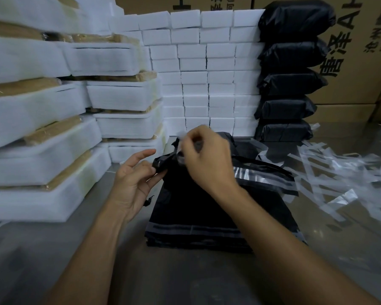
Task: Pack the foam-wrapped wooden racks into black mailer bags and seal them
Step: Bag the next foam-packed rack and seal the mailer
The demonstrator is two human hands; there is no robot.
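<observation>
Behind cartons printed "唐泽" [339, 56], both hands pinch a black mailer bag [185, 208].

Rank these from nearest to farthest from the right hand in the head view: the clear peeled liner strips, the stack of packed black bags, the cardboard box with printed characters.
From the right hand, which pinches a liner strip at the black mailer bag's flap:
1. Clear peeled liner strips, scattered on the table to its right.
2. Stack of packed black bags, behind and right.
3. Cardboard box with printed characters, far right, behind that stack.
</observation>
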